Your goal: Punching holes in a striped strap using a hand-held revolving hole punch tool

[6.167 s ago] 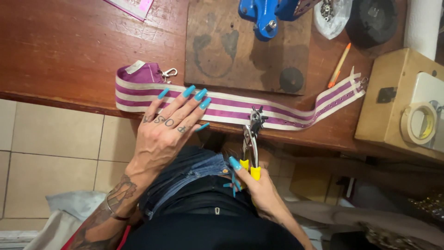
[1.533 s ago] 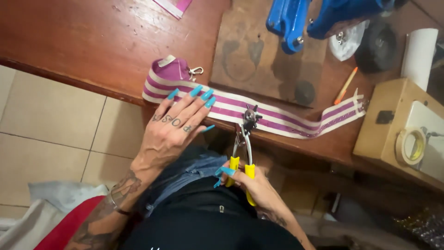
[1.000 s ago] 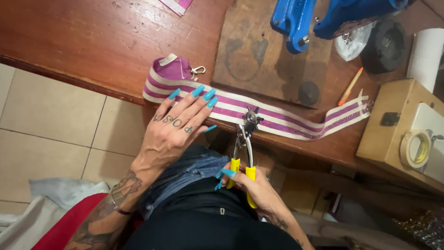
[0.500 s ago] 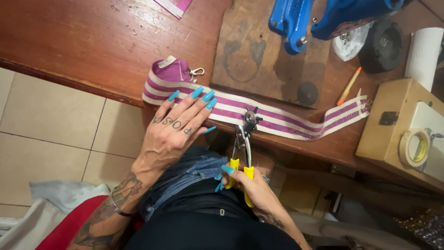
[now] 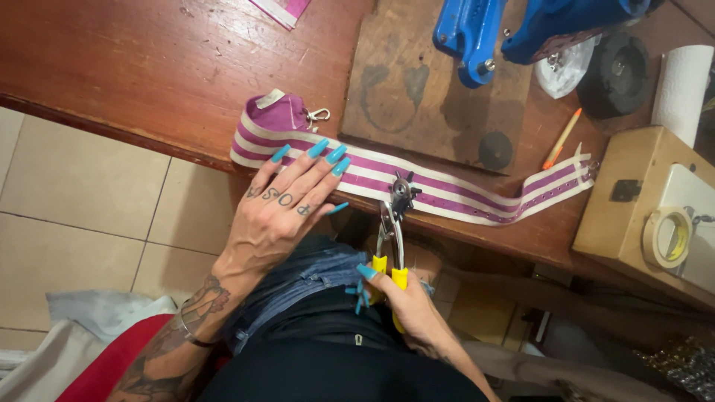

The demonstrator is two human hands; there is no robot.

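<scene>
A purple and white striped strap point(image 5: 462, 186) lies along the front edge of the wooden table point(image 5: 149, 67), with a metal clip at its folded left end. My left hand point(image 5: 287, 201) lies flat on the strap, fingers spread, pressing it down. My right hand point(image 5: 398, 298) grips the yellow handles of a revolving hole punch point(image 5: 395, 223). The punch head sits on the strap's near edge, just right of my left fingertips.
A worn wooden board point(image 5: 439, 89) lies behind the strap. A blue metal press point(image 5: 514, 30) stands at the back. An orange pencil point(image 5: 562, 138), a black round part, a paper roll point(image 5: 681, 82) and a beige case with a tape roll point(image 5: 666, 238) are at the right.
The view shifted slightly over the last seconds. Both hands and the punch keep the same place on the strap.
</scene>
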